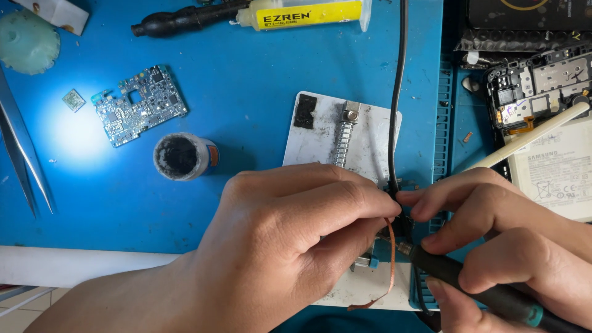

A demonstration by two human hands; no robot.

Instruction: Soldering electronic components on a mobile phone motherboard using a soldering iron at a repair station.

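Observation:
My left hand is closed near the middle bottom, pinching a thin copper braid strip that hangs down and curls at its end. My right hand grips a black soldering iron with a teal ring, its metal tip pointing at a small dark part held between both sets of fingertips. The part sits over a white metal holder plate with a ridged clamp bar. My fingers hide most of the part.
On the blue mat lie a small blue circuit board, a tiny chip, a round tub of dark paste, tweezers and a yellow syringe. A black cable runs down. An opened phone with a white stick is right.

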